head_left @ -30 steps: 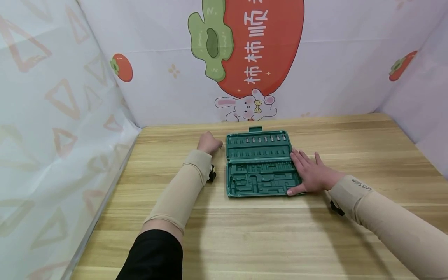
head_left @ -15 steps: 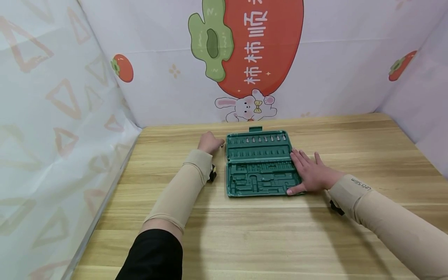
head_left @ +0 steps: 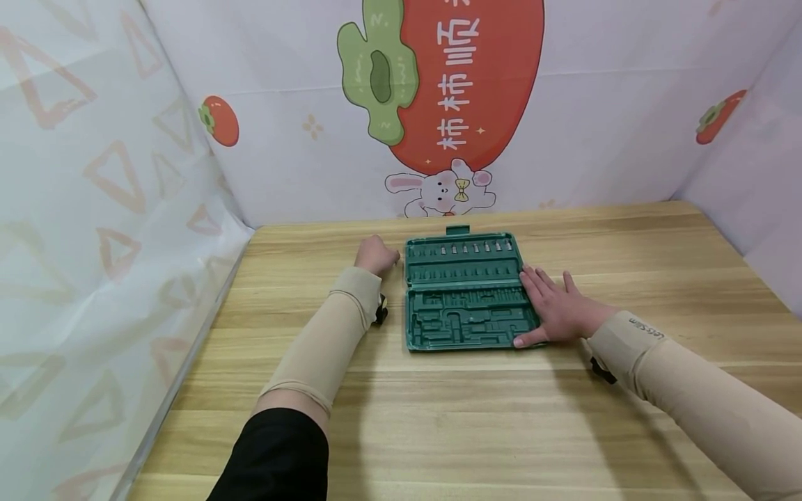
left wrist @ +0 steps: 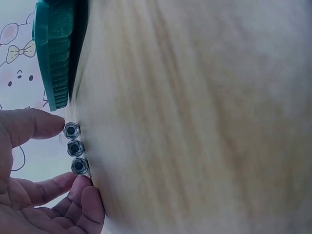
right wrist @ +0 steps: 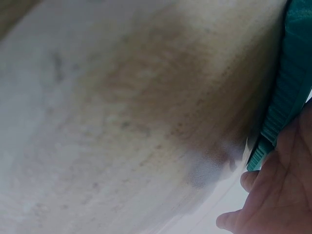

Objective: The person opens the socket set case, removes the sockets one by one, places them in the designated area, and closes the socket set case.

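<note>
Pinching three sockets beside the case

Left hand (head_left: pixel 374 256): thumb and fingers clamped on the ends of a row of three sockets (left wrist: pixel 75 148) — set side by side, just off the left side of the case (head_left: pixel 460 285), toward the far edge of the tabletop (head_left: pixel 470 424). Right hand (head_left: pixel 560 309): fingers straight and apart, resting on the case's right edge. Case: lying unfolded near the middle of the tabletop's far edge — seven bits (head_left: pixel 476 248) lined up in its far half.
</note>
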`<state>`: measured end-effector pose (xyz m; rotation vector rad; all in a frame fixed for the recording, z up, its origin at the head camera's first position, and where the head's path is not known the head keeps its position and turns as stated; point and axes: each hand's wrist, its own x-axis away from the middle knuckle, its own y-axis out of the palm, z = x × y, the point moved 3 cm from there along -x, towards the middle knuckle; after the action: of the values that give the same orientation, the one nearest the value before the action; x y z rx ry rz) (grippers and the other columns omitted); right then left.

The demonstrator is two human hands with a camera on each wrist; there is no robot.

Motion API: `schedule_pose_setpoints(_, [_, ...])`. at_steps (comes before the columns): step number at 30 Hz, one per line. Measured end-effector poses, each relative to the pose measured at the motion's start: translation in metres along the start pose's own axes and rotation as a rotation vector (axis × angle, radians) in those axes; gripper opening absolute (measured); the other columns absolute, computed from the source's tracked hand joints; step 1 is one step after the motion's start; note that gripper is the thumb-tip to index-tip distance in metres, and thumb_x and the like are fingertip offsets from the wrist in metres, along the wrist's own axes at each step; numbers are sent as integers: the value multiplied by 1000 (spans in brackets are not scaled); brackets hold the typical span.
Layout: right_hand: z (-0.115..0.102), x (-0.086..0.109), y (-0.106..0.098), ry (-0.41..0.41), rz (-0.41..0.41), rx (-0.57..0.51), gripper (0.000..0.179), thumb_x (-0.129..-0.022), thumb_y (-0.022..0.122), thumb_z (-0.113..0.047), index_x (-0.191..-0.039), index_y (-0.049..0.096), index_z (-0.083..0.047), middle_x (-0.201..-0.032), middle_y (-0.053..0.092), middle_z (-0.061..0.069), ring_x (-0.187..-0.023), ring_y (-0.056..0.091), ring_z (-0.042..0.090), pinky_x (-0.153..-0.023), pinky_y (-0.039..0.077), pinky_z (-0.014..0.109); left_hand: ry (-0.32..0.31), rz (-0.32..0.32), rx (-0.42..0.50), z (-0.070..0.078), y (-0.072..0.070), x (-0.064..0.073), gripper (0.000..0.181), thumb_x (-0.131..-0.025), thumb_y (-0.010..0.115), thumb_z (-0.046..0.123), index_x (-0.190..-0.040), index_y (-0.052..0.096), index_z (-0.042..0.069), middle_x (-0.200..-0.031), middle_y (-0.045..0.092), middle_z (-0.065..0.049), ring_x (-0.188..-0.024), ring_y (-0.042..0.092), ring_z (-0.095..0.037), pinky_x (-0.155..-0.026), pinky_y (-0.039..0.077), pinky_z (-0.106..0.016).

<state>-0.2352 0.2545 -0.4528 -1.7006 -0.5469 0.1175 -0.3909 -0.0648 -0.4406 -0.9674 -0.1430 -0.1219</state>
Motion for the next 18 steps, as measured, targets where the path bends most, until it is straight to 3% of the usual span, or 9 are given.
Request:
schedule_pose_setpoints(7, [-4,2,-4,12,-32,28,133,-69,51,-86,-149,7,11,-156,2,28,-142,3,47,-102,-1,73,-16,8,12,1,0,2,20,-89,63,20,-82,59,2,-81,54,-12,-59,46,-20,-53,40,-32])
schedule_pose_setpoints(18, [-3,2,-2,6,-20,23,133,-69,51,-86,-149,6,10,-157,1,27,-142,4,47,-102,-2,74,-13,3,-7,0,3,-2,26,-87,61,14,-66,48,8,-72,50,-10,-56,44,-19,-50,37,-31])
